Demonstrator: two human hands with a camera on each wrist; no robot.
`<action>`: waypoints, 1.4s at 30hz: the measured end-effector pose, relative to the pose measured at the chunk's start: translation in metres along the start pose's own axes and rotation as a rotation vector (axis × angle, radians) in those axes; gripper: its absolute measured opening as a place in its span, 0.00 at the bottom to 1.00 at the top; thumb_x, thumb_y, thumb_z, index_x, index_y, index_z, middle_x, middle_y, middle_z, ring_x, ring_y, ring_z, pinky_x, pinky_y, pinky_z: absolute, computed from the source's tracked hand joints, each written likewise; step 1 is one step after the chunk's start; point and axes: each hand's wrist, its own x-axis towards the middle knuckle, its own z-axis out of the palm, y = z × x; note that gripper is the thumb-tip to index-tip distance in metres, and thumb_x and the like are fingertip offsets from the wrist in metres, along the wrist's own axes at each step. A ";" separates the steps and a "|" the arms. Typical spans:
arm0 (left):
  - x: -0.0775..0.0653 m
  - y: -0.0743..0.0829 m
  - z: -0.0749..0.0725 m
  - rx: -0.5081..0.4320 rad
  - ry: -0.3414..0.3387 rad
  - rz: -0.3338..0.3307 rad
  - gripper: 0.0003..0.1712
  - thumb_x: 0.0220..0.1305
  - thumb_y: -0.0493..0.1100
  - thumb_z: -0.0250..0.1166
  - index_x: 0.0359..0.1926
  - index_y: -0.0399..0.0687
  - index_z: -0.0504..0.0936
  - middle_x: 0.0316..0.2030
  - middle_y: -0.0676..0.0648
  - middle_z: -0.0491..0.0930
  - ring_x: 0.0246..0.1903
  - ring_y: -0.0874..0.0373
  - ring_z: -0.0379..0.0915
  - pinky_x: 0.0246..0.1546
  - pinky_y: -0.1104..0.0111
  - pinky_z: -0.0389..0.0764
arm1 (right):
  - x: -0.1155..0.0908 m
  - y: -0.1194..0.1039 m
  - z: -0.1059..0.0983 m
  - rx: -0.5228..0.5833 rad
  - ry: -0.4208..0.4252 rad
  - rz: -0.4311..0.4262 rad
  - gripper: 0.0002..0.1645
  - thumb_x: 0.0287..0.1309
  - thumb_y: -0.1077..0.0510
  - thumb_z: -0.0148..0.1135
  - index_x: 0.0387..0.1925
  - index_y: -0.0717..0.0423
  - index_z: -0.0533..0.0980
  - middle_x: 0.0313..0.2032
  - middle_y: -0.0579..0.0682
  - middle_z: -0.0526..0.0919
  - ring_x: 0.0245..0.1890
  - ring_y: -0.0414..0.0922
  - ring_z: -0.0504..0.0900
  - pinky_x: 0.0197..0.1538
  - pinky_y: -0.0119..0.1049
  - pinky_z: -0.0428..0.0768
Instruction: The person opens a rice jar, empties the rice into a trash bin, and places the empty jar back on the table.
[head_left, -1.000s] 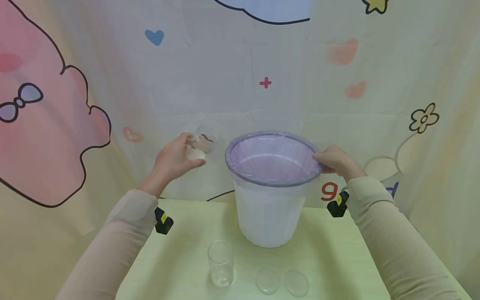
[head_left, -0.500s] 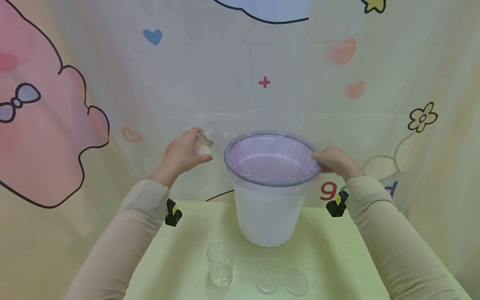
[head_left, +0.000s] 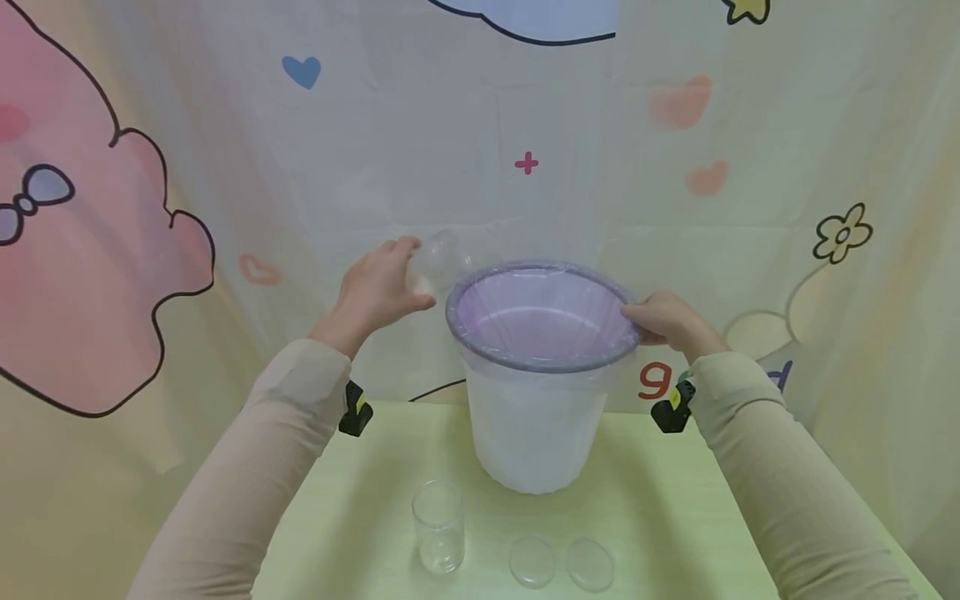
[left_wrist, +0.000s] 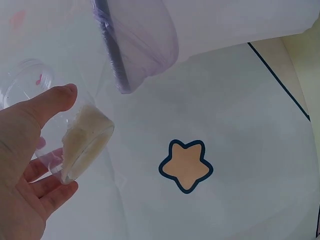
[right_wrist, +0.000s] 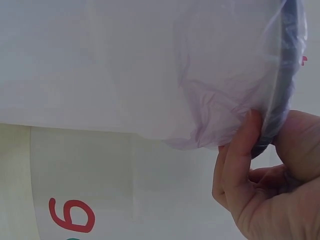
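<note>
In the head view my left hand holds a clear cup just left of the bin's rim. The left wrist view shows thumb and fingers curled round it, with off-white contents gathered at its bottom end. The cup leans, its mouth on the side toward the bin. A white bin stands upright, lined with a thin lilac bag folded over its grey rim. My right hand pinches that rim and the bag on the right side, thumb on one face and fingers on the other.
Nearer to me on the pale green table stands a clear drinking glass. Two clear round discs lie side by side to its right. A printed curtain hangs close behind the bin.
My left hand has moved right and slightly up with the cup, bringing it close to the bin's rim. The right hand keeps its place on the rim.
</note>
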 end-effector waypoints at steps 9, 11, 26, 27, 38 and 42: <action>0.003 0.010 -0.002 0.067 -0.002 0.027 0.47 0.47 0.53 0.71 0.66 0.50 0.59 0.59 0.42 0.67 0.53 0.45 0.67 0.45 0.52 0.74 | 0.000 -0.001 0.000 -0.002 0.014 0.005 0.17 0.63 0.57 0.47 0.30 0.69 0.74 0.16 0.41 0.74 0.19 0.34 0.74 0.30 0.26 0.78; 0.003 0.012 -0.001 0.077 0.000 0.032 0.46 0.48 0.53 0.70 0.66 0.50 0.59 0.59 0.42 0.67 0.53 0.45 0.67 0.45 0.53 0.74 | 0.001 0.000 0.000 0.002 0.018 0.008 0.17 0.63 0.57 0.47 0.30 0.69 0.74 0.16 0.41 0.75 0.19 0.34 0.74 0.30 0.26 0.78; 0.005 0.023 -0.001 0.152 0.054 0.115 0.44 0.48 0.50 0.71 0.65 0.48 0.61 0.58 0.43 0.65 0.53 0.46 0.66 0.48 0.55 0.73 | 0.001 0.001 0.000 -0.007 0.021 0.010 0.17 0.63 0.56 0.47 0.29 0.67 0.73 0.16 0.42 0.74 0.19 0.35 0.73 0.30 0.26 0.78; 0.005 0.024 -0.001 0.159 0.053 0.117 0.44 0.48 0.50 0.71 0.65 0.48 0.61 0.58 0.43 0.65 0.53 0.46 0.66 0.48 0.56 0.73 | 0.001 0.002 0.000 -0.006 0.020 0.011 0.17 0.63 0.56 0.47 0.29 0.67 0.73 0.16 0.42 0.74 0.19 0.35 0.74 0.31 0.27 0.78; 0.008 0.026 0.004 0.187 0.083 0.165 0.46 0.46 0.48 0.72 0.65 0.45 0.59 0.58 0.42 0.67 0.53 0.45 0.66 0.49 0.56 0.73 | 0.003 0.003 -0.001 -0.026 0.015 0.004 0.17 0.63 0.56 0.48 0.26 0.66 0.74 0.16 0.41 0.73 0.19 0.35 0.72 0.29 0.26 0.77; 0.008 0.026 0.005 0.200 0.100 0.189 0.43 0.46 0.46 0.72 0.62 0.45 0.62 0.56 0.43 0.69 0.52 0.46 0.67 0.48 0.57 0.74 | 0.003 0.003 -0.001 -0.041 0.017 0.004 0.18 0.63 0.55 0.47 0.26 0.66 0.74 0.15 0.41 0.72 0.19 0.35 0.72 0.30 0.27 0.77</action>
